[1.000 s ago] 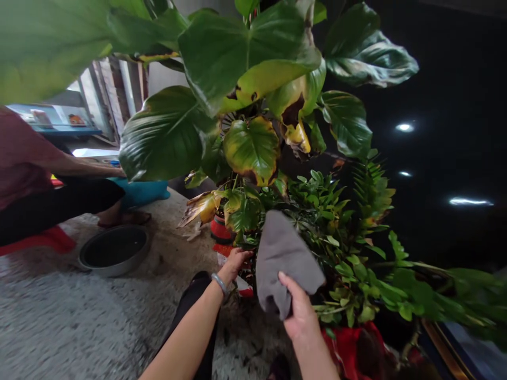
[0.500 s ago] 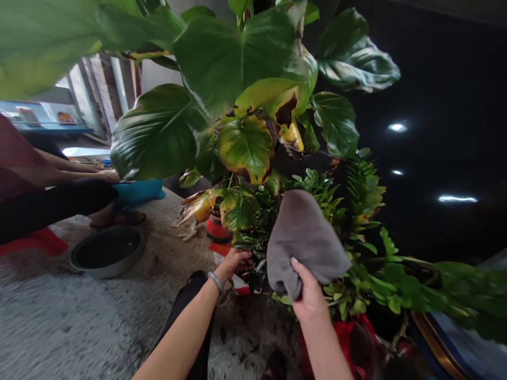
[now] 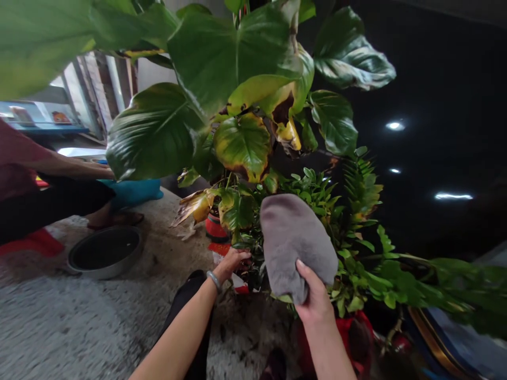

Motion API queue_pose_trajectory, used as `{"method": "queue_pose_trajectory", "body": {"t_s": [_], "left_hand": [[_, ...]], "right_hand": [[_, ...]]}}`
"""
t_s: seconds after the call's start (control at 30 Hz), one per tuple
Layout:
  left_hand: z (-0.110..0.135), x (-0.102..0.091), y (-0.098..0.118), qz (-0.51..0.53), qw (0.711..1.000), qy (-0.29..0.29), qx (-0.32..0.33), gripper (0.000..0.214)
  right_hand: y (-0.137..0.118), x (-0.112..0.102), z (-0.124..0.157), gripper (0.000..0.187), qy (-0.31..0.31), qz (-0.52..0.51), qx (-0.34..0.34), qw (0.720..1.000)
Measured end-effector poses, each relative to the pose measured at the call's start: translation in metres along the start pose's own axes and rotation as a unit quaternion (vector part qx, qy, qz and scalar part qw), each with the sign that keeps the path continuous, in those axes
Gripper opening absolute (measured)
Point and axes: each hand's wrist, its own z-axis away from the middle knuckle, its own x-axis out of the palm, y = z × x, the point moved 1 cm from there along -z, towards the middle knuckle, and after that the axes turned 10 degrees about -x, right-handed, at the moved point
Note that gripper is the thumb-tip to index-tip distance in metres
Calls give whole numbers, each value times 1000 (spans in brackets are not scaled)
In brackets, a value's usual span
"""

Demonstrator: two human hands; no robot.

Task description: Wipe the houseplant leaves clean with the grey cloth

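My right hand (image 3: 315,298) grips a grey cloth (image 3: 293,240) and holds it against the small-leaved green plant (image 3: 352,248). My left hand (image 3: 233,262), with a bangle on the wrist, reaches into the low stems beside a red pot (image 3: 216,229); its fingers curl into the foliage and what they hold is hidden. Above both hands spreads a large-leaved plant (image 3: 158,132) with yellowing, brown-edged leaves (image 3: 243,145).
A dark round basin (image 3: 105,250) sits on the speckled floor (image 3: 59,327) at left. Another person (image 3: 43,184) squats behind it, arms stretched toward a blue thing (image 3: 132,190). A dark glossy wall (image 3: 443,132) rises at right. Another red pot (image 3: 352,338) stands below my right wrist.
My right hand has carried the cloth up and slightly right over the small-leaved plant, then a little back left. My left hand has stayed among the stems.
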Motion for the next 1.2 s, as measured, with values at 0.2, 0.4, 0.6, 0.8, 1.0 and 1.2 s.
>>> {"method": "queue_pose_trajectory", "body": {"t_s": [0.2, 0.4, 0.6, 0.8, 1.0, 1.2], "left_hand": [[-2, -5, 1, -39, 999, -22, -12, 23], [-1, -3, -3, -61, 998, -27, -4, 21], [5, 1, -2, -76, 997, -26, -19, 23], [10, 5, -1, -98, 994, -13, -34, 21], [13, 9, 1, -122, 991, 8, -44, 18], [20, 17, -1, -141, 989, 4, -41, 18]], "right_hand": [[58, -42, 9, 36, 30, 77, 140, 987], [17, -67, 31, 34, -22, 75, 125, 989], [-30, -47, -21, 37, 78, -44, -59, 994], [45, -65, 2, 27, 147, -42, 155, 976], [25, -88, 25, 35, 86, -60, 182, 978], [-26, -60, -20, 35, 84, -142, 8, 986]]}}
